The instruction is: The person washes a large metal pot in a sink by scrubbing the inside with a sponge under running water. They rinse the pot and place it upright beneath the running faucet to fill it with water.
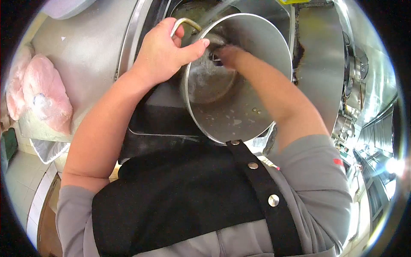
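A large, deep metal pot [257, 92] is tilted in the sink, its mouth facing me. My left hand [165, 53] is closed around the pot's looped handle [187, 22], with the thumb lying over the rim. Deep inside the pot is my right hand [231, 57], blurred by motion and close to the inner wall. Something small and dark shows under its fingers, too smeared to name. Wet spots and small bubbles dot the pot's inner side.
The sink [158, 107] has a dark basin around the pot. Large pieces of pale pink raw meat [47, 92] lie on the metal counter [85, 47] at left, near a lined bin [49, 150]. Pans [353, 81] stand along the far right.
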Available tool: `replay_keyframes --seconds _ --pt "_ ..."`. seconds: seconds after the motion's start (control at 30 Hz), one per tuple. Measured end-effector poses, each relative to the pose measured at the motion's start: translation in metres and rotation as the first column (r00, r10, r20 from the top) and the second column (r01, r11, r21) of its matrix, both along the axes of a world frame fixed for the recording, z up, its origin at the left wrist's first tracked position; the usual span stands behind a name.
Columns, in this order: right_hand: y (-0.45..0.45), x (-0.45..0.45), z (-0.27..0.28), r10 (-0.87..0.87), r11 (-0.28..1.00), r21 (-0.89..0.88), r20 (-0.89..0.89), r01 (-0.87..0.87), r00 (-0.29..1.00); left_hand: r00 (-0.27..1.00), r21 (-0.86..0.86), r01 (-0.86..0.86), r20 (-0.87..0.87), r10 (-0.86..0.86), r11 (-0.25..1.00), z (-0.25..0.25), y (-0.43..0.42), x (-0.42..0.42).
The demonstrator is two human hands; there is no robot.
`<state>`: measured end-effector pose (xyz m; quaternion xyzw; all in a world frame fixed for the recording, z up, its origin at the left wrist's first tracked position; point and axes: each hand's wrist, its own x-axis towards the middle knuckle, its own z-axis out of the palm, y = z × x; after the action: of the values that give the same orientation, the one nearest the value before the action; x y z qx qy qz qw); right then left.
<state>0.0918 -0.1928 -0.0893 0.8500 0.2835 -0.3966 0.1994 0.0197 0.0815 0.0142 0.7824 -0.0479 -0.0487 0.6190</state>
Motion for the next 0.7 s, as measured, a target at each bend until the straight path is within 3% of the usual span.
replay_keyframes --seconds 0.03,0.13,0.2,0.3,0.4,0.5,0.6,0.7 --pt "0.012 -0.007 0.035 0.067 0.986 -0.157 0.056 -0.057 0.996 1.0 -0.005 0.005 -0.012 -0.005 1.0 0.002 0.001 0.0" --pt "-0.038 -0.033 -0.007 0.295 0.909 -0.331 0.085 -0.253 0.952 0.999 -0.056 0.011 -0.036 -0.013 0.998 0.004 0.0 0.002" --pt "-0.036 -0.067 0.0 0.2 0.903 -0.363 -0.115 -0.229 0.973 0.998 -0.09 0.01 -0.063 -0.015 0.996 0.002 0.0 0.0" --pt "-0.039 -0.088 -0.024 0.069 0.933 -0.333 -0.205 -0.136 0.976 0.998 -0.067 0.02 -0.062 -0.024 0.998 0.004 0.001 0.002" --pt "-0.019 -0.062 0.011 0.285 0.884 -0.401 0.049 -0.242 0.957 0.997 -0.063 0.018 -0.07 -0.023 0.998 0.003 0.0 0.002" --pt "-0.022 -0.042 0.0 0.054 0.973 -0.231 0.106 -0.028 0.993 0.995 -0.054 0.015 -0.102 -0.021 0.998 0.009 0.001 0.003" --pt "-0.006 -0.042 0.014 -0.139 0.964 -0.213 0.111 0.16 0.984 0.999 -0.038 0.014 -0.049 -0.015 0.999 0.004 -0.001 0.004" --pt "0.007 -0.048 0.004 -0.25 0.942 -0.152 0.28 0.3 0.927 0.998 -0.09 0.014 -0.066 -0.02 0.996 0.009 -0.002 0.002"
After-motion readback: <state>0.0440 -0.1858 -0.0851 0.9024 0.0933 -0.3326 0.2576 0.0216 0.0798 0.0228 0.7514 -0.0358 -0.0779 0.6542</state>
